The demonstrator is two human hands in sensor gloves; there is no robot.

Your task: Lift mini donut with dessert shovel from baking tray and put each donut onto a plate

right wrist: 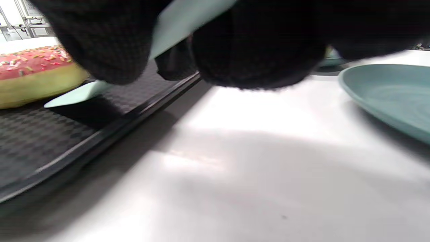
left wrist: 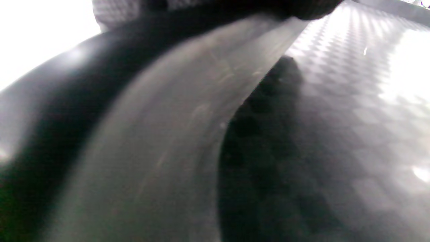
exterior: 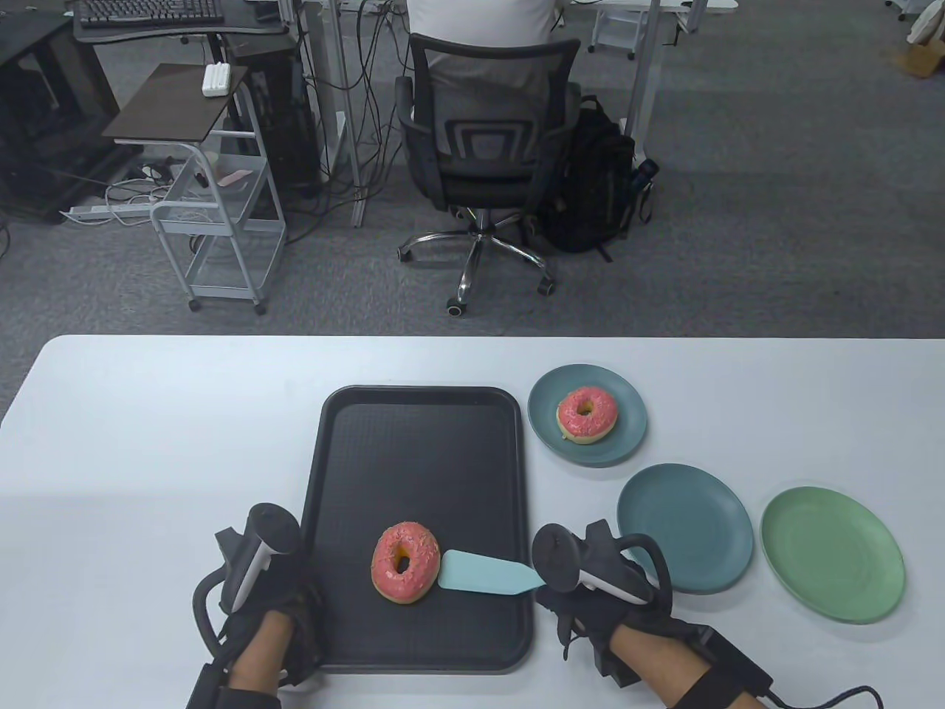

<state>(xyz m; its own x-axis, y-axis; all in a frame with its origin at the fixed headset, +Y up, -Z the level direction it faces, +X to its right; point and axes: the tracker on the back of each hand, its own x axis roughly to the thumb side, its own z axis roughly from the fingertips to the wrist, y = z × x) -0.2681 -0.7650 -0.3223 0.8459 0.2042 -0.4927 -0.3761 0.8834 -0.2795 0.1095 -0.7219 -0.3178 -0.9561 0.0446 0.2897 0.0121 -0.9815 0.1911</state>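
Mini donut (exterior: 404, 563), pink-iced, sprinkled, lies near front of black baking tray (exterior: 421, 443), just beyond blade tip of dessert shovel (exterior: 487, 574). Right hand (exterior: 602, 591) fingers (right wrist: 255, 50) curl round shovel handle at tray's right rim; blade's long axis runs from fingers toward donut, tip touching its side. Left hand (exterior: 277, 598) rests at tray's left rim; finger state unclear. Second donut (exterior: 587, 414) sits on far plate (exterior: 627, 443); two plates (exterior: 685, 528) (exterior: 833, 554) beside right hand. White table (exterior: 148, 443); grey office carpet, chair (exterior: 487, 148) beyond.

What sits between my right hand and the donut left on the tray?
Only the dessert shovel: its blade runs from the right hand to the donut, tip at its edge. Table view shows it.
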